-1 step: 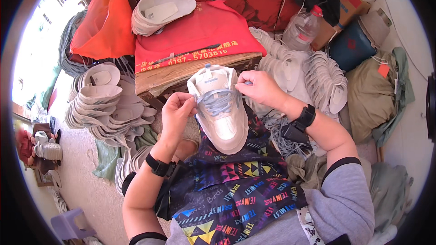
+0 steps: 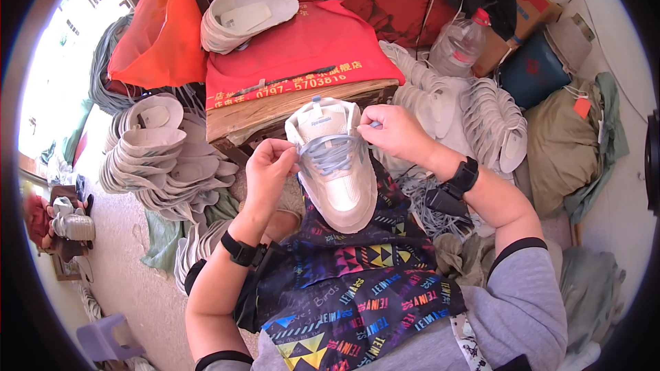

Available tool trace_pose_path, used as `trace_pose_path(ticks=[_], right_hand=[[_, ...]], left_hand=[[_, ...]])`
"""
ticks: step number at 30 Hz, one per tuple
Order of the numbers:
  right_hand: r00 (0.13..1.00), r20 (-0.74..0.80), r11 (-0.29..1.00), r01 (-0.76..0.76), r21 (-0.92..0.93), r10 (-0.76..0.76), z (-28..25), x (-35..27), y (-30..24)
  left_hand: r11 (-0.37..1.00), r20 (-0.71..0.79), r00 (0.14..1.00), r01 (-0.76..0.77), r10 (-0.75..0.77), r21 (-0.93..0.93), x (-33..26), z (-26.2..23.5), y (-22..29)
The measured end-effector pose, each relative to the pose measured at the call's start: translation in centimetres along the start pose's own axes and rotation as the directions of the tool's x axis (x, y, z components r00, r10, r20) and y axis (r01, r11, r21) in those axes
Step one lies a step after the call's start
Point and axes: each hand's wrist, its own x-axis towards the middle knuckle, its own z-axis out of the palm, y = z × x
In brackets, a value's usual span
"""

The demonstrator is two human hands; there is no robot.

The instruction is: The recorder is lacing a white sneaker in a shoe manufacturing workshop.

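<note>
A white sneaker upper lies toe toward me on my lap, its heel end against the wooden bench. Pale blue-grey shoelace crosses its tongue in several rows. At the upper's left edge, my left hand has thumb and forefinger pinched together on the lace. My right hand pinches the lace by the opposite edge, with a bit of it showing at the fingertips. Beneath the upper spreads my dark patterned apron.
Ahead stands the wooden bench under a red cloth, with nested shoe uppers on top. More stacked uppers sit left, others right. Loose laces lie beside my right forearm. A plastic bottle stands at the back right.
</note>
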Motion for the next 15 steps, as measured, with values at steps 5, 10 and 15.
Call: trace_pose_path(ticks=[5, 10, 15], right_hand=[[0.957, 0.007, 0.882, 0.268, -0.388, -0.288, 0.1, 0.9, -1.4], [0.889, 0.295, 0.734, 0.456, -0.503, -0.351, -1.5, 1.6, -1.8], [0.795, 0.242, 0.521, 0.560, -0.644, -0.556, -2.5, 2.6, -2.8]], left_hand=[[0.986, 0.018, 0.999, -0.035, 0.032, 0.163, 1.0, 0.1, 0.6], [0.805, 0.088, 0.964, -0.260, 0.253, 0.534, 0.9, 1.1, 2.8], [0.519, 0.421, 0.876, -0.480, 0.237, 0.707, 2.3, -0.9, 6.0]])
